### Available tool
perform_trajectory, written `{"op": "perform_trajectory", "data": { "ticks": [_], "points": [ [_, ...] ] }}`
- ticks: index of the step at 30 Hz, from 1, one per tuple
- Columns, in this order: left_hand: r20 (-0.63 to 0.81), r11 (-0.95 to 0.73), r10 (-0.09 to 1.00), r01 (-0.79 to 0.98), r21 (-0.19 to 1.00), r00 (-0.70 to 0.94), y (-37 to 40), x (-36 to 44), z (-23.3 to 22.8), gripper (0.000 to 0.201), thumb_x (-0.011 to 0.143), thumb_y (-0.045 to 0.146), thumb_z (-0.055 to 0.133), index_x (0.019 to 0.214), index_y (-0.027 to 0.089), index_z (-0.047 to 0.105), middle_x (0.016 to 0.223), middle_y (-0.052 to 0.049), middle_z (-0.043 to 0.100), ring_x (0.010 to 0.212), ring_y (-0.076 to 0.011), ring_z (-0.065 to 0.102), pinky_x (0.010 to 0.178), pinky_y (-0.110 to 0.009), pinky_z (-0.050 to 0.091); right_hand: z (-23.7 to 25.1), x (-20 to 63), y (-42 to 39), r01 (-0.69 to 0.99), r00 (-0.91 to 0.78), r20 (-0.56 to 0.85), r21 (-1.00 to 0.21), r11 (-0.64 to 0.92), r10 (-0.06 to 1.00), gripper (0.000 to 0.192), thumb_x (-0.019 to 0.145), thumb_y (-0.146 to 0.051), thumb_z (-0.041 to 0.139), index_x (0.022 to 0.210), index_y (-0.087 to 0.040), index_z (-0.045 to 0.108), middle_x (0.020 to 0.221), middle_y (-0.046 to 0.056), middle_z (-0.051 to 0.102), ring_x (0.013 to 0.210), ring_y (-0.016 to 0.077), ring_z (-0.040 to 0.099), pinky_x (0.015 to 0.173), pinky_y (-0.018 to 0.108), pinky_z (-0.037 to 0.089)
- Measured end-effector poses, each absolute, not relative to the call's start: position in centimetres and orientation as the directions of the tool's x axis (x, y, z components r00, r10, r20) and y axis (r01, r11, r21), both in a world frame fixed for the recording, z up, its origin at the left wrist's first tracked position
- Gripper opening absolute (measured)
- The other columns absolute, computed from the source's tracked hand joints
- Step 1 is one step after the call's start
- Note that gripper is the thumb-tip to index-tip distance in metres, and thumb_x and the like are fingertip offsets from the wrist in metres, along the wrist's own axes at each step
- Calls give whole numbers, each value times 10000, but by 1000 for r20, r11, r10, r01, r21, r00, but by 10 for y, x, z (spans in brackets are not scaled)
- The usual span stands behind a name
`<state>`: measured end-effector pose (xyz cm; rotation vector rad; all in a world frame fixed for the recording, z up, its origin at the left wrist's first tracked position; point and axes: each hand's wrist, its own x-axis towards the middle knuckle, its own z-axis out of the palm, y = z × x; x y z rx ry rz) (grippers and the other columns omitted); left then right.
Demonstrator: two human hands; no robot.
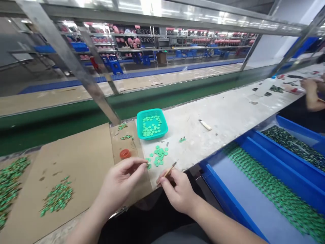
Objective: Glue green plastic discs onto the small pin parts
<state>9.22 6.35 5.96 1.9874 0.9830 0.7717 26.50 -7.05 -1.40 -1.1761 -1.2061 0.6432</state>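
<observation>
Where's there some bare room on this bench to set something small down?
The widest patch is the white tabletop between the white-handled tool and the bottle, barring specks. Another is the stained cardboard beyond the green pile. It's crowded by your left hand: loose green discs, turquoise basket, red cap-like piece.

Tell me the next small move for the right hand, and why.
I'd probably turn the thin tool toward the left hand: the right hand grips it with its tip pointing away, while the left thumb and forefinger are close together beside loose green discs. Whether they hold anything is too small to tell.
</observation>
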Motion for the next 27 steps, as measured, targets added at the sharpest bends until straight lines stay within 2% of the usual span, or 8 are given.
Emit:
{"op": "perform_trajectory", "data": {
  "ticks": [4, 9, 13, 20, 27],
  "points": [
    [196, -530, 717, 340, 777, 669, 81, 161, 51, 347, 936, 545, 683, 964, 249, 861, 984, -70, 842, 835, -246, 757, 775, -336, 611, -4, 287, -110, 218, 315, 351, -931, 293, 882, 107, 1108, -255, 594, 1066, -226, 688, 958, 63, 798, 835, 196, 801, 822, 302, 667],
    [213, -601, 667, 348, 719, 713, 101, 228, 32, 336, 992, 473, 632, 1036, 235, 864, 1109, -98, 845, 1021, -279, 765, 1006, -424, 612, -1, 306, -130, 259, 362, 335, -933, 251, 870, 115, 1098, -243, 589, 1036, -231, 685, 943, 49, 781, 835, 194, 794, 808, 299, 653],
    [195, -617, 663, 379, 690, 723, 108, 248, 21, 338, 1062, 486, 675, 1099, 187, 829, 1164, -105, 824, 1127, -269, 762, 1099, -490, 591, -4, 313, -134, 245, 388, 317, -941, 235, 865, 112, 1088, -238, 589, 1015, -231, 673, 935, 47, 777, 822, 195, 786, 797, 306, 649],
    [155, -606, 670, 414, 680, 726, 108, 253, 17, 340, 1083, 500, 703, 1098, 181, 817, 1163, -100, 818, 1129, -253, 763, 1114, -492, 591, -4, 322, -136, 232, 392, 310, -944, 232, 866, 125, 1086, -226, 585, 1023, -224, 693, 944, 49, 772, 833, 193, 785, 798, 301, 644],
    [181, -553, 720, 396, 733, 670, 100, 242, 27, 360, 1016, 478, 641, 1140, 228, 868, 1257, -130, 825, 1224, -328, 743, 1158, -484, 563, -1, 326, -135, 270, 371, 321, -935, 229, 871, 125, 1078, -199, 584, 1021, -230, 691, 939, 40, 777, 858, 189, 782, 817, 288, 630]
  ]
}}
